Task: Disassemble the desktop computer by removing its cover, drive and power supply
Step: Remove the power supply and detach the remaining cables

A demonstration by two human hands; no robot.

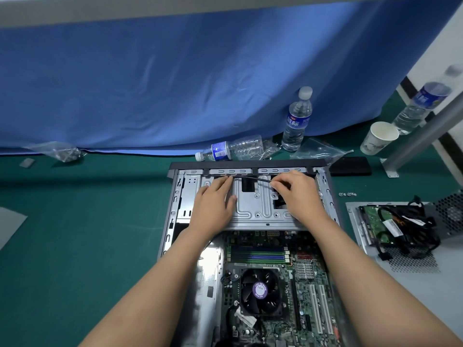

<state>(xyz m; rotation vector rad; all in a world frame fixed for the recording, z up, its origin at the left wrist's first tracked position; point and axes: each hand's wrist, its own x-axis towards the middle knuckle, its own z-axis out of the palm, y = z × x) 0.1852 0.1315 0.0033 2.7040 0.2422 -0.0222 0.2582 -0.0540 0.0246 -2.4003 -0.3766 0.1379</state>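
The open desktop case lies on the green mat with its motherboard and CPU fan exposed. A silver drive cage spans the far end of the case. My left hand lies flat on the cage's left part, fingertips touching a thin black cable. Over the cage's right part, my right hand pinches the other end of that cable. To the right, the removed cover panel lies on the mat with a hard drive and the power supply with its black cable bundle on it.
Water bottles, plastic bags and a paper cup stand behind the case, in front of a blue cloth. A black phone and several screws lie at the right. A metal post rises at the far right.
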